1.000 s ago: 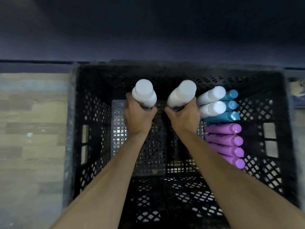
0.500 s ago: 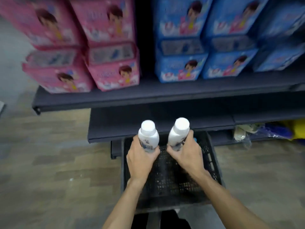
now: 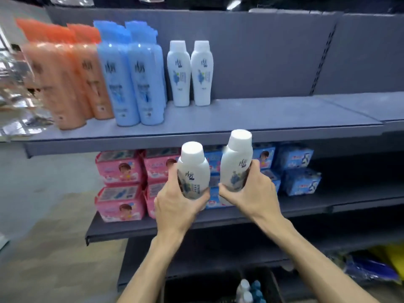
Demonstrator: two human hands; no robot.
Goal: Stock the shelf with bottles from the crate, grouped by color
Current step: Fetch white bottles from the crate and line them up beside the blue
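My left hand (image 3: 175,212) grips a white bottle (image 3: 192,165) upright, and my right hand (image 3: 254,191) grips a second white bottle (image 3: 237,158) tilted slightly right. Both are held just below the front edge of the grey upper shelf (image 3: 251,119). On that shelf stand orange bottles (image 3: 65,79) at the left, light blue bottles (image 3: 133,82) beside them, then two white bottles (image 3: 189,73). The black crate (image 3: 196,287) is at the bottom of the view, with white and teal bottle caps (image 3: 249,289) showing in it.
To the right of the white bottles the upper shelf is bare. The lower shelf (image 3: 306,206) holds pink boxes (image 3: 120,184) at the left and blue boxes (image 3: 297,171) at the right. Yellow and blue bags (image 3: 376,265) lie low at the right.
Both hands lifted the two white bottles out of the crate and raised them to the upper shelf's front edge. My view swung up from the crate to the shelves.
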